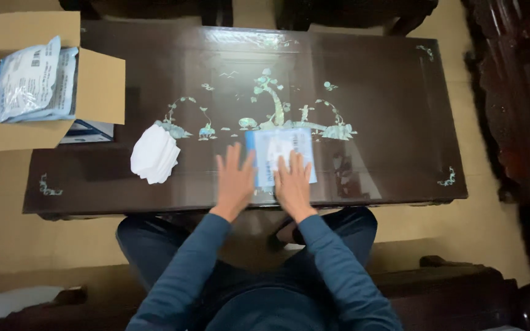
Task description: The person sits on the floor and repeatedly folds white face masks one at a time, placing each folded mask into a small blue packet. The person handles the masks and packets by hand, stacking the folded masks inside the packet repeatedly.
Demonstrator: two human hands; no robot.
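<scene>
Both hands were laid flat, fingers spread, nothing pinched. The right hand (293, 182) was pressed on a flat blue-and-white packet (281, 153) near the front edge of the dark inlaid tabletop (394, 122). The left hand (235, 181) was placed beside the packet.

The table (387, 122) is very dark brown and shiny, with pale green trees and birds drawn on it. Near its middle lies a blue and white packet (282, 150). Left of that is a white stack (153, 154), then a tan box (96, 86).
</scene>
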